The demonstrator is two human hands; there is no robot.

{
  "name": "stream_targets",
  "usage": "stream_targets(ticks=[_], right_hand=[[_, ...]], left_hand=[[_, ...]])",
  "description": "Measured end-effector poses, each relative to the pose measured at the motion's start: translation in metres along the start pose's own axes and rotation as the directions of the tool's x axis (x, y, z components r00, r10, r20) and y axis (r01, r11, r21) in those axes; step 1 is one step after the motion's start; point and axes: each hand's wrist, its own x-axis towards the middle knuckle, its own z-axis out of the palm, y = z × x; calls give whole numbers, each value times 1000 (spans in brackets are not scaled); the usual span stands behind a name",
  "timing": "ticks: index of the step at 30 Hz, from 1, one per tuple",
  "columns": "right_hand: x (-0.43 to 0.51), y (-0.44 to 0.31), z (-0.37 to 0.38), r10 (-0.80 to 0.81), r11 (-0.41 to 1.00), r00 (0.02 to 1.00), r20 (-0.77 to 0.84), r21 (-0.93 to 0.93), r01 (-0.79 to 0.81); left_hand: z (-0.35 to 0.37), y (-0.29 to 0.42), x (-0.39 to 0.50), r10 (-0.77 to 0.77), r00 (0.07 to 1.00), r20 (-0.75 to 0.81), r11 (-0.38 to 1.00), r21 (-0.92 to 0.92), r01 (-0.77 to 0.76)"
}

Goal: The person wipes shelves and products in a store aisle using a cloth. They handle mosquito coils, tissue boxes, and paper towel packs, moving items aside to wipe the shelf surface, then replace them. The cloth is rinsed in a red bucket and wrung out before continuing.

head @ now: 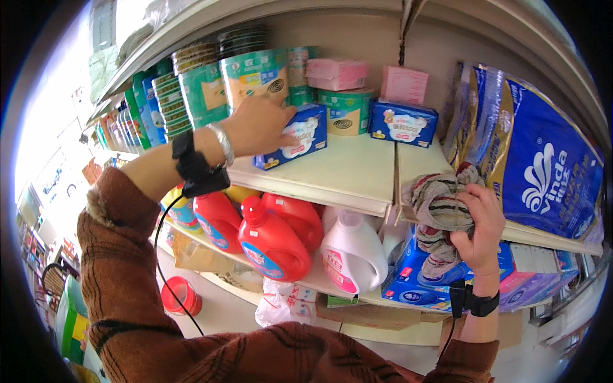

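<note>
My left hand (261, 124) grips the top and front of a blue box (306, 131) near the front edge of the cream shelf (354, 167). In my right hand (481, 225) is a bunched striped cloth (440, 206), held at the shelf's front edge. A second blue box (403, 122) sits at the back, with a pink pack (405, 84) behind it. Between the blue boxes stands a green mosquito coil tub (346, 112) with a pink packet (336, 74) on top. More green tubs (203, 95) are behind and left of my left hand.
Large blue Vinda packs (546, 158) lean at the right. On the shelf below are red detergent bottles (273, 244), a white bottle (352, 253) and blue tissue packs (412, 282). A red bucket (182, 296) stands on the floor at left. Another shelf edge (306, 7) runs overhead.
</note>
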Motion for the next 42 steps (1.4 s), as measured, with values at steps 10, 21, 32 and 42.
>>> stream_targets(ticks=[10, 21, 32, 42], right_hand=[[-2, 7, 1, -15, 1000, 1000, -14, -8, 15], [-2, 4, 4, 0, 1000, 1000, -30, 13, 1], [-4, 6, 2, 14, 1000, 999, -33, -11, -14], [-4, 3, 2, 37, 999, 999, -27, -2, -37]], left_hand=[[-30, 7, 25, 29, 998, -58, 979, -201, -40], [-22, 54, 198, 3, 919, -393, 918, -364, -158], [2, 66, 230, 31, 954, -297, 953, -279, -118], [-3, 26, 218, 67, 964, -258, 914, -372, -163]])
